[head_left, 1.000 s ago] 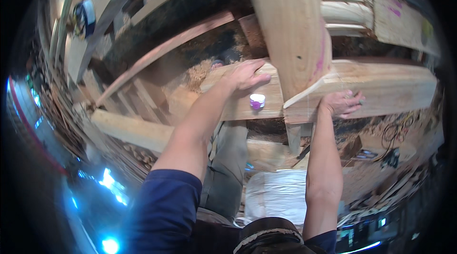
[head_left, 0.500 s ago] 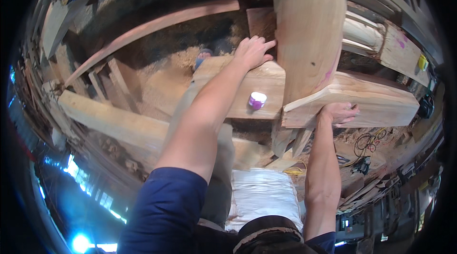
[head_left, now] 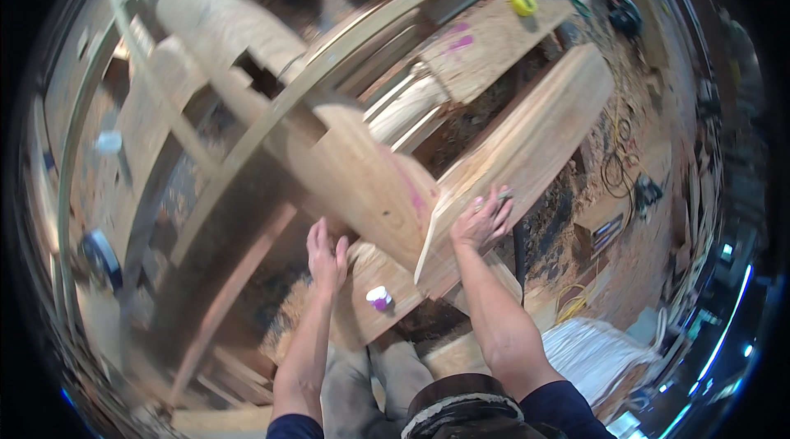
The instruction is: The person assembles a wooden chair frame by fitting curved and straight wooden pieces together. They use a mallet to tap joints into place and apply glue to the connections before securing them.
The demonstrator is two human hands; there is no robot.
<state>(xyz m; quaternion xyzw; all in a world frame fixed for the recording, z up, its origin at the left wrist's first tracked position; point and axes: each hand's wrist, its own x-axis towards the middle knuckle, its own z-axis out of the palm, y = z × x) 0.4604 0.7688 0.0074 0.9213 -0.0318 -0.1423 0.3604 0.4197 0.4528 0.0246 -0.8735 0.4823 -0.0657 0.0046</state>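
A thick pale beam (head_left: 366, 192) with a knot and purple marks runs from the upper left to the middle, meeting angled timber pieces. My left hand (head_left: 327, 260), fingers stretched and apart, is at the edge of the left timber block (head_left: 362, 274); whether it presses on the wood I cannot tell. On that block stands a small white and purple container (head_left: 379, 298). Against the near face of the long right timber (head_left: 527, 159) lies my right hand (head_left: 483, 218). Its fingers are curled round something small and dark at the tips, too small to name.
Long curved wooden strips (head_left: 329, 48) cross the upper left. A yellow tape measure (head_left: 522, 3) sits on a purple-marked board (head_left: 473, 48). Cables (head_left: 619, 163), a power tool (head_left: 648, 190) and a white sack (head_left: 601, 361) lie at the right amid sawdust.
My view has turned to the right, so the timbers now slant. My left hand has slid off the block's top toward its left edge; the right hand stays by the right timber.
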